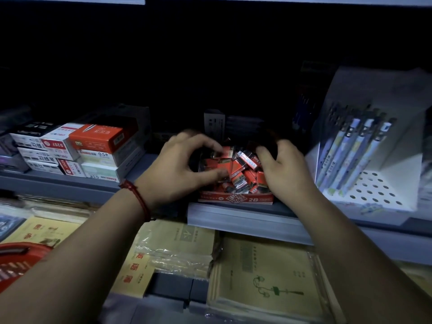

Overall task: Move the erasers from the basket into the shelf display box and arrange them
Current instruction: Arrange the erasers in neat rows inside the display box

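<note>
— Erasers [245,170], small rectangular blocks in glossy red-and-black wrappers: where are they found?
— A loose, tumbled heap is seen in the low red cardboard display box [236,198] marked 2B, set on the grey shelf [233,216] at the centre of the frame; the red plastic basket [21,260] is cut off at the lower left, and its contents cannot be made out.
— And the hands?
— The left hand [180,167], marked by a red cord bracelet [138,199] at the wrist, is arched over the left of the heap; thumb and forefinger are held well apart, tips on wrappers; whether anything is pinched cannot be told. The right hand [282,169] is curled down into the right of the box; its fingertips are lost in shadow and blur, so no hold can be judged.
— How should the blocks be handled?
— Lightness and some stiffness are to be expected; the film is probably slippery, so each is best taken by its long sides and laid flat in rows; the thin box wall could be bent if pressed.
</note>
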